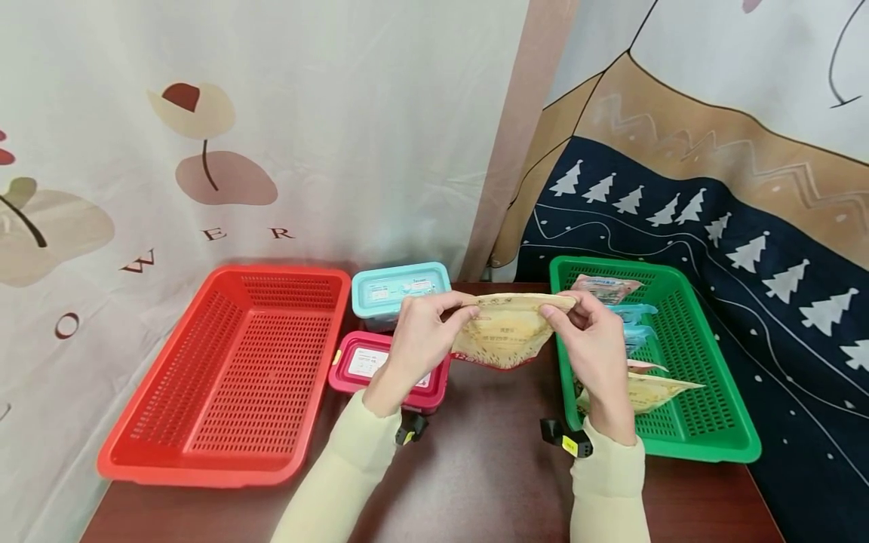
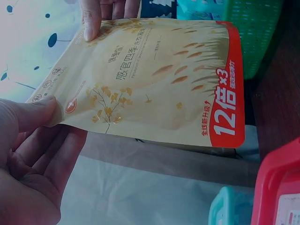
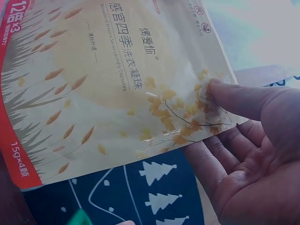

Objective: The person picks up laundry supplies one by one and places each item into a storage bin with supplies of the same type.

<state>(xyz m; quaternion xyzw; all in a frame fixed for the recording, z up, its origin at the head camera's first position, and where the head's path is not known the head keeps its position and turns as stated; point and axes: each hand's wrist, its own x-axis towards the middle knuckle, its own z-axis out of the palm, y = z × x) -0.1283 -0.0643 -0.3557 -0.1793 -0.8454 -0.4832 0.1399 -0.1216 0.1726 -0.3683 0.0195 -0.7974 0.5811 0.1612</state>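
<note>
Both hands hold up a cream-yellow pouch of laundry capsules [image 1: 505,332] with a red band along its lower edge. At the pouch's top left corner, my left hand [image 1: 425,332] pinches it between thumb and fingers. My right hand [image 1: 592,339] pinches the opposite top corner in the same way. Printed leaves and large characters cover the pouch [image 2: 154,79] in the left wrist view. The right wrist view shows the thumb pressed on the face of the pouch [image 3: 112,93] and the fingers behind it. The pouch hangs above the table, between the two baskets.
A red basket [image 1: 197,473] stands at left. Beside it are a light-blue lidded box [image 1: 366,298] and a magenta lidded box [image 1: 349,369]. The green basket [image 1: 733,407] at right holds several packets, including another yellow pouch [image 1: 655,392]. Curtains hang behind the brown table [image 1: 489,483].
</note>
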